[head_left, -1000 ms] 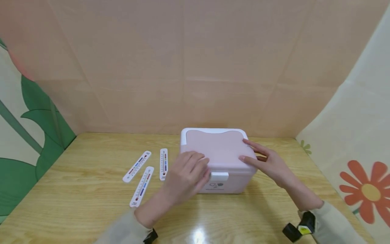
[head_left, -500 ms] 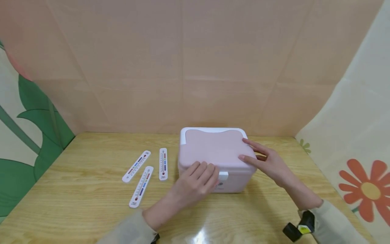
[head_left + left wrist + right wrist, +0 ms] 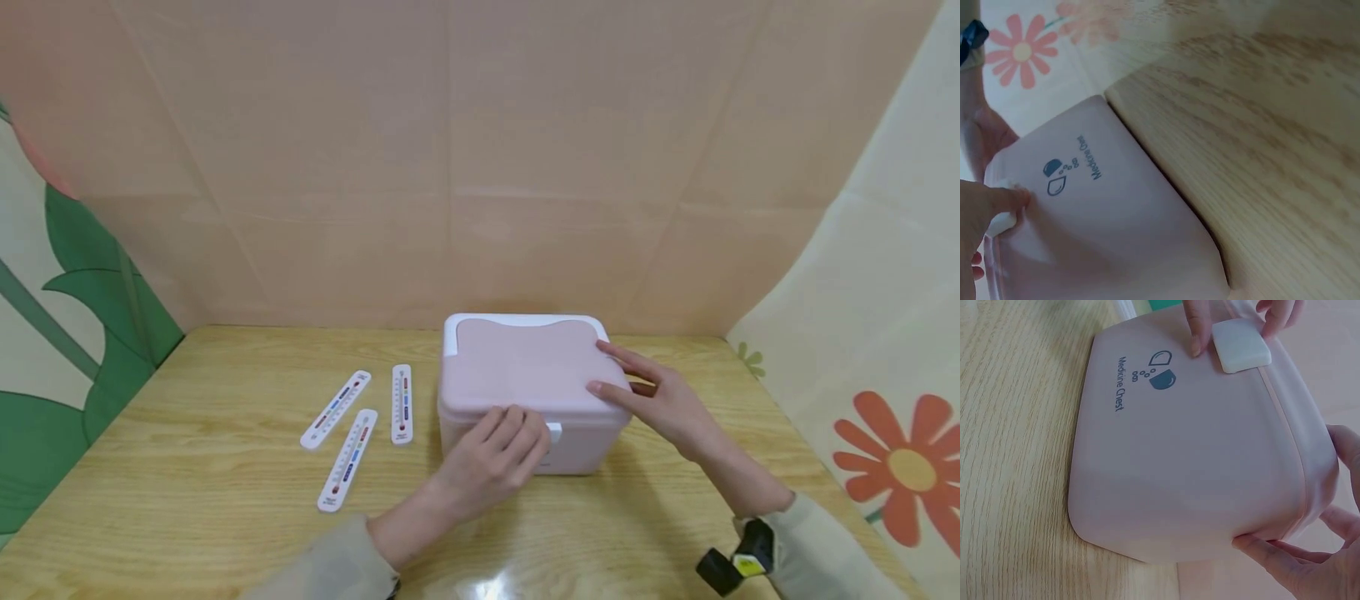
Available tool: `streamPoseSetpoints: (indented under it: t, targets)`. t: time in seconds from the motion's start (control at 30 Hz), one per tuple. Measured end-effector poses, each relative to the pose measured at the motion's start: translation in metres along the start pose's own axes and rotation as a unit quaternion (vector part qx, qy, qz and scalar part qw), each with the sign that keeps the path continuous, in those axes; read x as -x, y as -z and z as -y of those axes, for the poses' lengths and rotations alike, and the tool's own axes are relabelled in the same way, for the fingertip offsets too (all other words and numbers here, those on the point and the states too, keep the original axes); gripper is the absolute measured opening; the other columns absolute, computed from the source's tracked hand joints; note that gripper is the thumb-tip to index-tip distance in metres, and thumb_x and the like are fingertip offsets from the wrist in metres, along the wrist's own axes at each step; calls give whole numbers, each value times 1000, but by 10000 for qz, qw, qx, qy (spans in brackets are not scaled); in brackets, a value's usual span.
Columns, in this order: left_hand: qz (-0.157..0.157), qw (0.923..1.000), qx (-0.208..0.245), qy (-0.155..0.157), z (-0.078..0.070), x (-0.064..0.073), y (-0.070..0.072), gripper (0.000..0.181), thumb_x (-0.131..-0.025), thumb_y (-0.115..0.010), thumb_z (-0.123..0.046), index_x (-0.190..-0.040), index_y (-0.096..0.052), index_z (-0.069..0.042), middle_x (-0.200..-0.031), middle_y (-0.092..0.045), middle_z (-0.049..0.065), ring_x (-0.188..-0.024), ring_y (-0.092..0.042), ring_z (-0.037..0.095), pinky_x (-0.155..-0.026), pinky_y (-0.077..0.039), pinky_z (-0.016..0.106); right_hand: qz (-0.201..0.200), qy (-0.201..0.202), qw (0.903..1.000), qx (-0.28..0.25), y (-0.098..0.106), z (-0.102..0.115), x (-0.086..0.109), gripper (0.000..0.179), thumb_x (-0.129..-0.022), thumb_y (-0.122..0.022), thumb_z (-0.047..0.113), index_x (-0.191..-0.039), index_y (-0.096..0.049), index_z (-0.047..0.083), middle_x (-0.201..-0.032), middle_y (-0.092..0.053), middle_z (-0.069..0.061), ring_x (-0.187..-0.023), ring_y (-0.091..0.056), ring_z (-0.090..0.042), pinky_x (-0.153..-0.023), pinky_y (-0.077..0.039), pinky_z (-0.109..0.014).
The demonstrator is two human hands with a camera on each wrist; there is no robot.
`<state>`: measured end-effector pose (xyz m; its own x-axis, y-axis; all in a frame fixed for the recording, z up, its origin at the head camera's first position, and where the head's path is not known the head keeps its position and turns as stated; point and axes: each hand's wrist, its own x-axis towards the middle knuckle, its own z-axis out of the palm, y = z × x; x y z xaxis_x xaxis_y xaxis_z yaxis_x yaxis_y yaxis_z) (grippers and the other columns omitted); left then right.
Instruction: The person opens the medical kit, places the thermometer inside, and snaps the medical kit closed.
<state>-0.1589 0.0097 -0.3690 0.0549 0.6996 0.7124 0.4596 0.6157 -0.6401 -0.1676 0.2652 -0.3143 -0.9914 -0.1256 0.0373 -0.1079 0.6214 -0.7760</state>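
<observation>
A pale pink medicine chest (image 3: 525, 367) with a white-edged lid stands closed on the table. My left hand (image 3: 491, 462) is at its front, fingers bent over the lid's edge. In the left wrist view the thumb touches the white latch (image 3: 1002, 222). In the right wrist view, thumb and fingers lie on either side of that latch (image 3: 1241, 347). My right hand (image 3: 667, 408) steadies the chest's right side, fingers spread, with some tips on the lid and others against the side wall.
Three white thermometers lie left of the chest: one upright in view (image 3: 402, 404), a slanted one (image 3: 335, 410) and a nearer slanted one (image 3: 347, 460). The wood-grain table (image 3: 225, 433) meets a plain beige backdrop (image 3: 450, 208) behind, with patterned cloth on both sides.
My left hand has slid right along the chest's front edge and slightly down, from the left of the latch onto it. The right hand keeps its place; the lid stays closed.
</observation>
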Motion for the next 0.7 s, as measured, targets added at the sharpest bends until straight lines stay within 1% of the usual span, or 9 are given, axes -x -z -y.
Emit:
streamPoseSetpoints:
  t: [0.13,0.23,0.43,0.57,0.7]
  targets:
    - [64,10000,15,35,-3,-2,-1,25,-93,-41,-6,-96,-65,-10,-96,-63,3,-89,-59,16,-81,-53,25,-45,9,10000,3,0,0,1,67,-90,-66,37,-148,-37,22,-154,-31,-19,-130,-44,-41,-97,-48,-52]
    - [105,9999,74,-11,-4,-3,0,27,-93,-40,-1,-95,-67,-8,-95,-64,4,-88,-61,16,-82,-54,23,-73,6,10000,6,-1,0,1,67,-90,-66,38,-148,-38,22,-153,-31,-19,-130,-44,-41,-97,-47,-52]
    - [-20,9997,150,-185,-5,-4,1,30,-92,-41,2,-89,-70,-3,-92,-64,8,-85,-61,17,-83,-54,23,-63,-30,10000,36,-1,-1,1,67,-90,-66,39,-148,-37,24,-154,-30,-19,-129,-45,-42,-96,-48,-51]
    - [-111,9995,243,-149,-4,-5,2,30,-91,-42,2,-88,-71,-2,-92,-65,9,-85,-62,17,-85,-54,24,-48,-52,10000,17,-1,-1,0,67,-90,-66,39,-149,-37,24,-154,-30,-20,-127,-46,-43,-94,-50,-50]
    - [5,9997,240,-81,-3,-7,3,30,-90,-41,4,-90,-71,0,-91,-65,9,-85,-62,17,-86,-53,24,-45,-62,10000,12,-1,-1,1,67,-90,-65,39,-149,-37,23,-154,-30,-19,-128,-46,-43,-94,-50,-50]
